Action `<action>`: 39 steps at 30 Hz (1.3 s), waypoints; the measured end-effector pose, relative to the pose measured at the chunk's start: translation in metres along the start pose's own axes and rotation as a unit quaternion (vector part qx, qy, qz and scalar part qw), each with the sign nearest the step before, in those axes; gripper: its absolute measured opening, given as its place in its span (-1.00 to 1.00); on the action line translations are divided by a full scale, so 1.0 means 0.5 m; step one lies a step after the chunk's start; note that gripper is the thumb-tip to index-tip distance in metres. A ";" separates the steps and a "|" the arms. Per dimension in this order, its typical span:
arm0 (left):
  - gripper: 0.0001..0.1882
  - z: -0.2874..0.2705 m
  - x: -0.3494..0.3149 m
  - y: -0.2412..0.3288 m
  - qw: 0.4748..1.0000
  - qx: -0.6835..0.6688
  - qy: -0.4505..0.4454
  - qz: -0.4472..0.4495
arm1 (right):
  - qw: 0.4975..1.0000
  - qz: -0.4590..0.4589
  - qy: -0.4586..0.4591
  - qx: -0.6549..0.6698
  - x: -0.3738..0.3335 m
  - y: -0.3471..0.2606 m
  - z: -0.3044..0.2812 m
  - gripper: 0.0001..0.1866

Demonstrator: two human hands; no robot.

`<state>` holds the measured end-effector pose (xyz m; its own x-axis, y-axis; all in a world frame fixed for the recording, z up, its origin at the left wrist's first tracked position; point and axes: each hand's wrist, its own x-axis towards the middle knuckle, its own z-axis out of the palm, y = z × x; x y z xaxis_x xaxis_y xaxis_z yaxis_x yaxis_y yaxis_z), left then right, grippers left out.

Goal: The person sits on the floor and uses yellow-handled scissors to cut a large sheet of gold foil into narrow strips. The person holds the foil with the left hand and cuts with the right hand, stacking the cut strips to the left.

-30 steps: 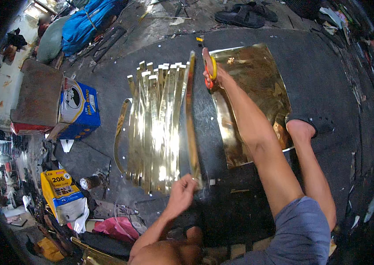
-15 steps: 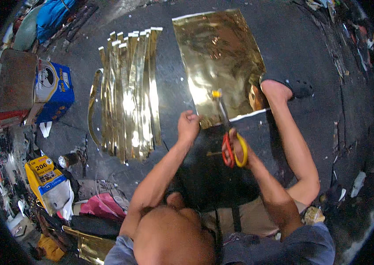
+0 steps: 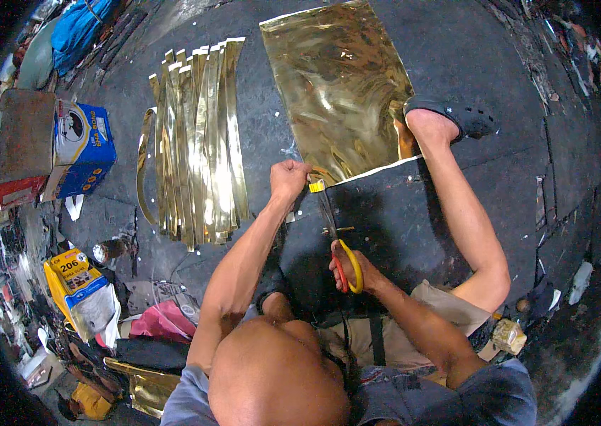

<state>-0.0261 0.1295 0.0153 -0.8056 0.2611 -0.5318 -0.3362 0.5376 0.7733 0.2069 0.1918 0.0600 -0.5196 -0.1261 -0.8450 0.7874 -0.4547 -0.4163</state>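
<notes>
A large shiny gold sheet (image 3: 343, 85) lies on the dark floor ahead of me. My left hand (image 3: 290, 179) is closed at its near left corner, fingers pinching the edge. In my right hand (image 3: 363, 271) is a pair of scissors (image 3: 327, 213) with red and yellow handles. Their tip, which carries a yellow piece (image 3: 317, 187), is at the sheet's near edge, close beside my left fingers. I cannot tell whether the blades are around the sheet. Left of my hands, several long gold strips (image 3: 197, 142) with white ends lie side by side.
My foot in a black clog (image 3: 467, 119) rests by the sheet's right edge. At the left stand a blue and white carton (image 3: 87, 145) and a yellow bag (image 3: 77, 273). Another gold piece (image 3: 150, 392) lies at lower left. Clutter lines the right side.
The scissors have swung left and down, bringing their tip from above the sheet to its near left corner. My left hand has shifted slightly left and up. The whole view has moved a little.
</notes>
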 end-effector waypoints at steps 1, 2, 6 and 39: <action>-0.84 0.001 -0.001 0.005 1.000 -0.003 -0.003 -0.006 | 0.999 0.004 0.017 -0.027 0.000 -0.009 -0.002 -0.05; -0.83 0.001 -0.001 0.003 1.000 -0.008 -0.005 -0.012 | 0.998 0.008 0.031 -0.056 -0.011 -0.035 0.008 -0.06; -0.82 0.001 0.004 -0.002 1.000 -0.004 -0.012 -0.025 | 0.996 0.035 0.051 -0.063 0.011 -0.048 -0.003 -0.06; -0.81 0.022 -0.060 -0.032 0.982 -0.151 -0.109 -0.029 | 0.979 -0.082 0.103 -0.153 0.073 -0.140 0.000 -0.18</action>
<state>0.0091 0.1219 0.0151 -0.6690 0.4199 -0.6133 -0.5342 0.3021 0.7895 0.1328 0.2191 0.0585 -0.5942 0.1220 -0.7950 0.7780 -0.1638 -0.6066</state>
